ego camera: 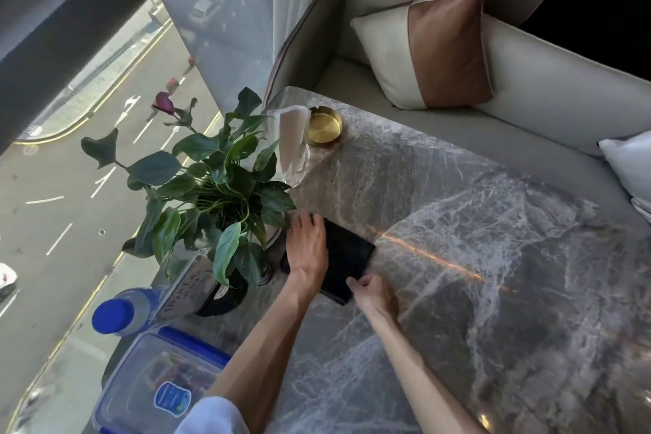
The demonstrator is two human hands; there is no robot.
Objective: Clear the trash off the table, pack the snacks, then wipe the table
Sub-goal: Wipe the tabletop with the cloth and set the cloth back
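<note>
A folded black cloth (348, 254) lies flat on the grey marble table (475, 257), near its left side. My left hand (306, 247) rests palm down on the cloth's left part, fingers spread, next to the plant pot. My right hand (370, 292) pinches the cloth's near edge with curled fingers. A clear lidded box with blue clips (158, 384) holds packed snacks at the near left corner.
A potted green plant (211, 194) stands at the table's left edge beside the window. A blue-capped water bottle (121, 314) lies near it. A brass ashtray (324, 125) and a glass napkin holder (290, 141) sit at the far corner. A sofa with a cushion (433, 49) runs behind.
</note>
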